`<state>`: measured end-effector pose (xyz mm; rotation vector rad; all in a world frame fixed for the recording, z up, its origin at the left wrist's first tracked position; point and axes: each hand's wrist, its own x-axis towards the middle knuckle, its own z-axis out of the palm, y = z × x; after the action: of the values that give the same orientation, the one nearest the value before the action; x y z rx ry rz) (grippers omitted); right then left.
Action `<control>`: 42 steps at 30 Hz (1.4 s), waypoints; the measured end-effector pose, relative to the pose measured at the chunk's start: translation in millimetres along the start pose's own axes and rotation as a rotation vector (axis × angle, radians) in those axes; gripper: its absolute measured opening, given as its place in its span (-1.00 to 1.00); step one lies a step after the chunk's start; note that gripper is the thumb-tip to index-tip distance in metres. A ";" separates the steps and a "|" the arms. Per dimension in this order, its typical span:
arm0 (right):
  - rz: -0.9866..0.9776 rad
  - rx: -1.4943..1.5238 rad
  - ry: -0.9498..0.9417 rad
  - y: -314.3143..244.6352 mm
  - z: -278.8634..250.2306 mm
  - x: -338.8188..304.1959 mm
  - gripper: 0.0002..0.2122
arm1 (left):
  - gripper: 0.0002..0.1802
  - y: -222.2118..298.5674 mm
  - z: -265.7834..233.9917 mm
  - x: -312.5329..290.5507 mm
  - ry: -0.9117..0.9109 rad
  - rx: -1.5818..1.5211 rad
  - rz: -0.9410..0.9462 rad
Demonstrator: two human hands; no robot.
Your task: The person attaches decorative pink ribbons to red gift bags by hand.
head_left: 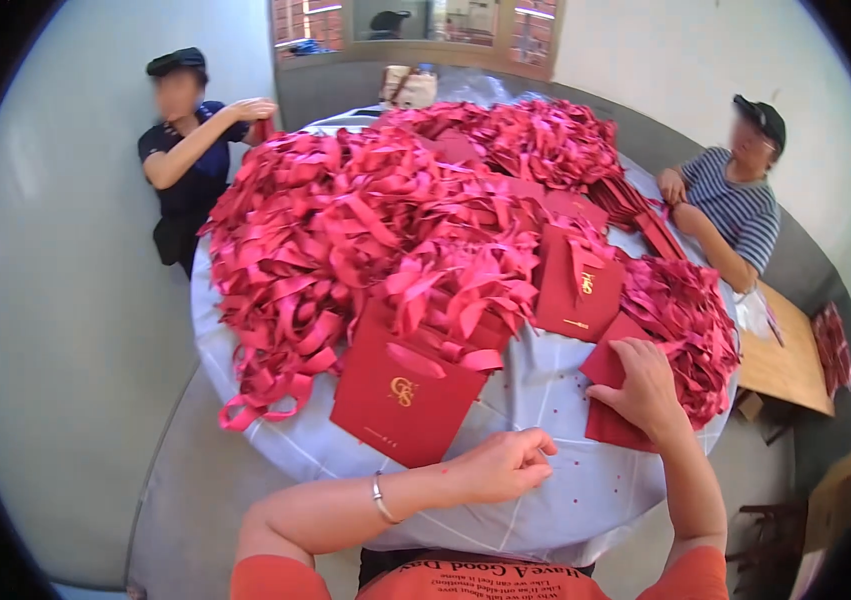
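My right hand (642,385) lies flat on a red paper bag (609,410) lying on the white-covered round table (545,500), beside a pile of red ribbon handles (690,325). My left hand (503,463) rests on the table with its fingers curled in, nothing visible in it, just right of a flat red gift bag with a gold emblem (400,395). A bracelet sits on my left wrist. Another red bag (577,285) stands tilted farther back.
A large heap of red bags and ribbons (375,220) covers most of the table. One person (190,150) stands at the far left holding something red. Another person (735,200) sits at the right. A wooden board (790,360) lies to the right.
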<state>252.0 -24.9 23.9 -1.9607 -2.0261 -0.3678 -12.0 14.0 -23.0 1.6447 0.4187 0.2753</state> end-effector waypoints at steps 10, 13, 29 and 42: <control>-0.412 0.438 0.105 -83.6 -33.4 -57.6 -0.28 | -0.47 1.9 -8.7 6.4 0.194 -0.843 -0.152; -0.522 0.385 0.078 -105.8 -32.7 -76.2 -0.33 | -0.60 -0.6 -3.4 8.9 0.296 -0.728 -0.059; -0.553 0.379 -0.087 -101.7 -17.3 -86.2 -0.50 | -0.74 22.3 -16.0 5.5 0.439 0.513 0.466; -0.664 0.475 -0.220 -102.8 3.9 -96.4 -0.29 | -0.73 15.4 3.3 7.8 0.295 0.881 0.220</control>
<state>151.7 -116.2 -14.4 -1.0590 -2.5703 0.1997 -1.8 13.2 -8.6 2.5341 0.6351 0.5534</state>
